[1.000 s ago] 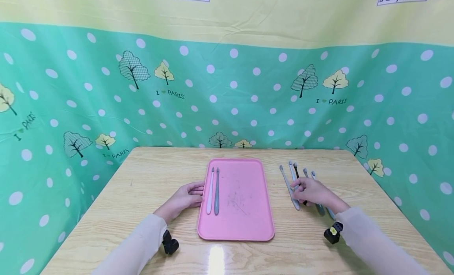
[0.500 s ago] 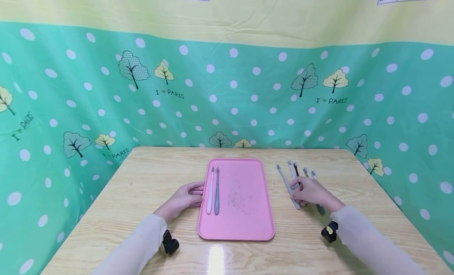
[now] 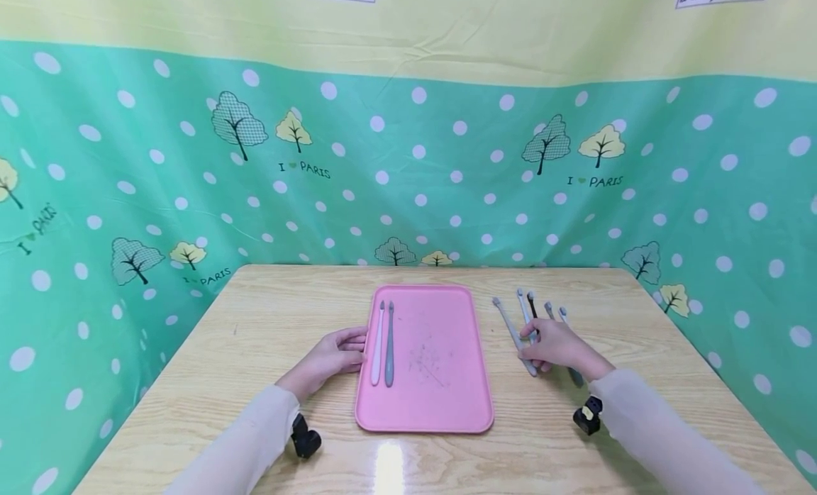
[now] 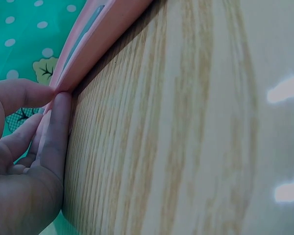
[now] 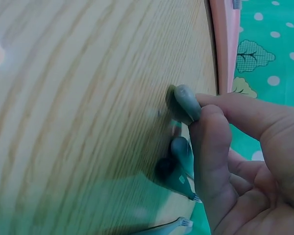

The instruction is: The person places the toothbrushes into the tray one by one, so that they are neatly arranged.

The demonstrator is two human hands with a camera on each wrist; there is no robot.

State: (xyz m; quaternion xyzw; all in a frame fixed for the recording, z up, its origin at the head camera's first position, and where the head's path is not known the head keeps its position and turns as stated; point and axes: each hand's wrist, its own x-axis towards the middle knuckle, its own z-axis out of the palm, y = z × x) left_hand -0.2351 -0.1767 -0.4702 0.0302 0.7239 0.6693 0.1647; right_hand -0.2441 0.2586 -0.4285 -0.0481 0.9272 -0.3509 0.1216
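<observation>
My right hand (image 3: 558,347) pinches a grey toothbrush (image 3: 506,321) between thumb and fingers, to the right of the pink tray. In the right wrist view the rounded handle end of this toothbrush (image 5: 187,104) sticks out past the fingertips, close over the table. My left hand (image 3: 332,357) holds the left rim of the pink tray (image 3: 424,430), thumb and finger meeting at its edge in the left wrist view. Side by side along the tray's left part lie a pale toothbrush (image 3: 377,349) and a dark grey-green toothbrush (image 3: 390,349).
Around my right hand lie a light blue toothbrush (image 3: 523,303), a black toothbrush (image 3: 532,305) and two more toothbrushes further right, partly covered by the hand. The wooden table (image 3: 274,296) ends at a green dotted curtain (image 3: 447,218).
My right hand has shifted slightly left, and the grey toothbrush's bristle end has moved left, away from the others. The left hand and the tray have stayed put.
</observation>
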